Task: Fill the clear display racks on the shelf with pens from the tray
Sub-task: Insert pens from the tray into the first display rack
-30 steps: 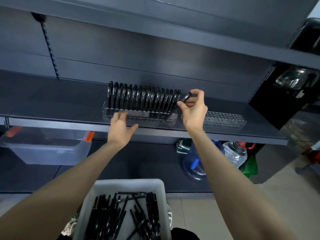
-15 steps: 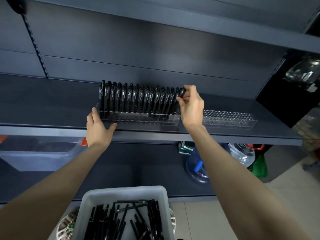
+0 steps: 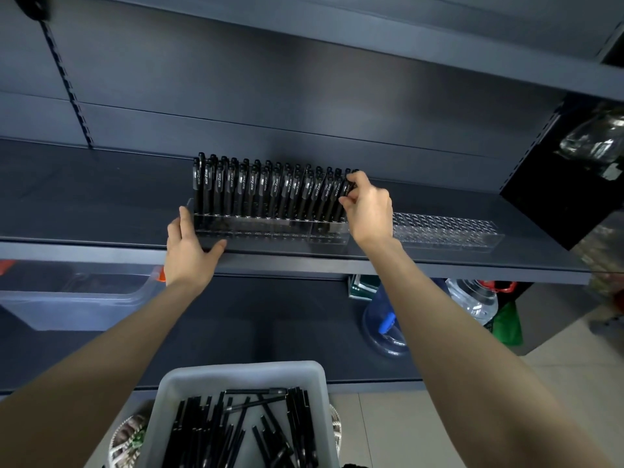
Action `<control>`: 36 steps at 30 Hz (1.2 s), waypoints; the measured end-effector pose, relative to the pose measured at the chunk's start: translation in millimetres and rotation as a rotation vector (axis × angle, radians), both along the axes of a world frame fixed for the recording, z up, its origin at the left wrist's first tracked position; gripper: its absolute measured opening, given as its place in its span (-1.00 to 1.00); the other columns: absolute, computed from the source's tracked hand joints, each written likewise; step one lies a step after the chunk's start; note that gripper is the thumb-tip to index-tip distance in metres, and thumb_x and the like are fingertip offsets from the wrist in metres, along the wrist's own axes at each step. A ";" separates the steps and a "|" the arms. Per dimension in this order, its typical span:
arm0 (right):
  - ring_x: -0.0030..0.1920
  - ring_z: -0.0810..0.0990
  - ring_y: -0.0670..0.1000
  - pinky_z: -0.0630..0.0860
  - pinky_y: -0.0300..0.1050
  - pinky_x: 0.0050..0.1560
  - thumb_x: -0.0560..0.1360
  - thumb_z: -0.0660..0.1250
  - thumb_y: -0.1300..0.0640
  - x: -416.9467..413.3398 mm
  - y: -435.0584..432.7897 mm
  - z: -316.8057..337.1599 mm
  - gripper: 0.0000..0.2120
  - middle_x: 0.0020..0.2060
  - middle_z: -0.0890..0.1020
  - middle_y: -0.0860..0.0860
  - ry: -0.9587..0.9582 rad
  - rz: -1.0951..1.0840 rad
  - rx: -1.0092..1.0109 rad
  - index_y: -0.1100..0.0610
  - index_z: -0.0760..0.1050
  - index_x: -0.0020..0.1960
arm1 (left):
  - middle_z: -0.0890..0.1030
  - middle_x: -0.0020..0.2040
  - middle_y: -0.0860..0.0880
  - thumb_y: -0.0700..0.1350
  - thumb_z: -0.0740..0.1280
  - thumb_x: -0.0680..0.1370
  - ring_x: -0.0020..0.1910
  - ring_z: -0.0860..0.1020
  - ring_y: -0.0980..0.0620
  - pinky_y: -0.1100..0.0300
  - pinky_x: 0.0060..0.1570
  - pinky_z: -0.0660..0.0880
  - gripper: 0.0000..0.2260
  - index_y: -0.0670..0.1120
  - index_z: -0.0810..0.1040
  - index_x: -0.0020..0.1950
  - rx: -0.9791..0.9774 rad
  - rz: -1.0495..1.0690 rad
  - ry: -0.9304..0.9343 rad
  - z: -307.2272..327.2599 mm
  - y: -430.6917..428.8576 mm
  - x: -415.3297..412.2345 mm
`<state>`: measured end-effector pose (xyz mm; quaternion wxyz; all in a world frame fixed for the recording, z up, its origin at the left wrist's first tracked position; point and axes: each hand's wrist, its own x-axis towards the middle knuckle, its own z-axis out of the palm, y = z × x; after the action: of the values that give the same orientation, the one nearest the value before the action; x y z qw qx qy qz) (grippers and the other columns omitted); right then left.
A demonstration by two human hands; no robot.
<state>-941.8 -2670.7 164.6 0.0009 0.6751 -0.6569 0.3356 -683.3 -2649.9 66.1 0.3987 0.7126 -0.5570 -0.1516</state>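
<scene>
A clear display rack (image 3: 270,231) stands on the dark shelf (image 3: 101,204), packed with several upright black pens (image 3: 256,187). My right hand (image 3: 368,211) pinches the rightmost black pen (image 3: 346,190) at the rack's right end. My left hand (image 3: 190,244) rests against the rack's left end with straight fingers. A second clear rack (image 3: 445,231) with bare holes lies to the right. Below, a white tray (image 3: 243,376) holds several loose black pens (image 3: 236,430).
The shelf's front edge (image 3: 304,261) runs across the middle. Under it sit a clear storage bin (image 3: 74,298) at left and water bottles (image 3: 472,298) at right. A black box (image 3: 567,177) hangs at the shelf's right end. An upper shelf (image 3: 337,32) is overhead.
My right hand has lowered the pen from a tilted hold into the rack's right end. My left hand slid left along the rack's front to its left end.
</scene>
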 end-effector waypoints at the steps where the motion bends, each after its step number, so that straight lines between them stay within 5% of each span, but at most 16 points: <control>1: -0.05 0.59 0.21 0.55 0.10 -0.02 0.55 0.28 0.25 0.1 1.5 0.8 -0.62 -0.08 0.64 0.18 0.002 -0.012 0.014 0.17 0.36 0.35 | 0.14 0.47 -0.11 0.02 0.35 0.52 0.40 0.25 -0.15 -0.11 0.22 0.41 -0.22 -0.09 -0.09 0.54 0.012 -0.006 0.010 1.3 0.8 1.1; 5: -0.03 0.58 0.19 0.53 0.06 0.02 0.54 0.30 0.23 0.7 15.3 -1.1 -0.50 -0.09 0.66 0.15 -0.027 -0.041 0.036 0.11 0.24 0.44 | 0.14 0.48 -0.09 0.03 0.34 0.52 0.40 0.25 -0.14 -0.14 0.17 0.43 -0.24 -0.06 -0.07 0.54 0.002 -0.011 0.023 6.0 13.2 7.3; 12: 0.03 0.59 0.12 0.51 0.01 0.03 0.52 0.32 0.20 20.7 68.7 -38.1 -0.59 0.01 0.64 0.08 -0.136 0.018 0.111 0.12 0.35 0.35 | 0.25 0.40 -0.13 -0.01 0.34 0.52 0.32 0.34 -0.16 -0.08 0.19 0.41 -0.36 -0.13 0.12 0.50 0.015 -0.068 -0.006 -17.2 71.8 17.3; 20: 0.01 0.59 0.04 0.51 -0.06 0.04 0.51 0.35 0.15 73.5 154.7 -155.6 -0.62 0.08 0.60 0.05 -0.220 0.098 0.472 0.11 0.40 0.31 | 0.29 0.39 -0.20 -0.03 0.34 0.53 0.35 0.29 -0.23 -0.11 0.25 0.34 -0.40 -0.20 0.19 0.48 0.265 -0.137 -0.087 -111.7 174.5 34.3; 26: 0.05 0.59 0.13 0.52 0.07 0.08 0.51 0.34 0.15 107.3 215.0 -251.5 -0.69 0.05 0.60 0.13 -0.212 0.142 0.772 0.17 0.44 0.23 | 0.32 0.37 -0.23 -0.06 0.40 0.48 0.33 0.28 -0.26 -0.11 0.28 0.27 -0.39 -0.24 0.26 0.43 0.398 -0.140 -0.202 -181.3 235.2 46.9; 30: 0.01 0.60 0.14 0.53 0.01 0.04 0.51 0.32 0.21 124.0 238.1 -296.1 -0.70 0.00 0.61 0.15 -0.192 0.148 0.950 0.22 0.44 0.23 | 0.33 0.38 -0.30 -0.10 0.46 0.42 0.31 0.36 -0.33 -0.22 0.17 0.43 -0.35 -0.33 0.28 0.40 0.422 -0.196 -0.209 -220.4 255.9 50.1; 36: -0.05 0.57 0.09 0.45 -0.09 -0.14 0.49 0.38 0.10 144.6 241.6 -333.6 -0.78 -0.09 0.61 0.11 -0.254 0.057 1.168 0.23 0.47 0.03 | 0.21 0.49 -0.17 0.04 0.24 0.52 0.33 0.35 -0.25 -0.08 0.08 0.50 -0.37 -0.25 0.17 0.48 0.380 -0.155 -0.229 -242.1 263.4 47.3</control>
<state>-797.3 -2429.0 -169.0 -0.4578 0.5360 -0.7093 -0.0032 -636.1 -2386.5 -176.0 0.1789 0.7426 -0.6130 -0.2020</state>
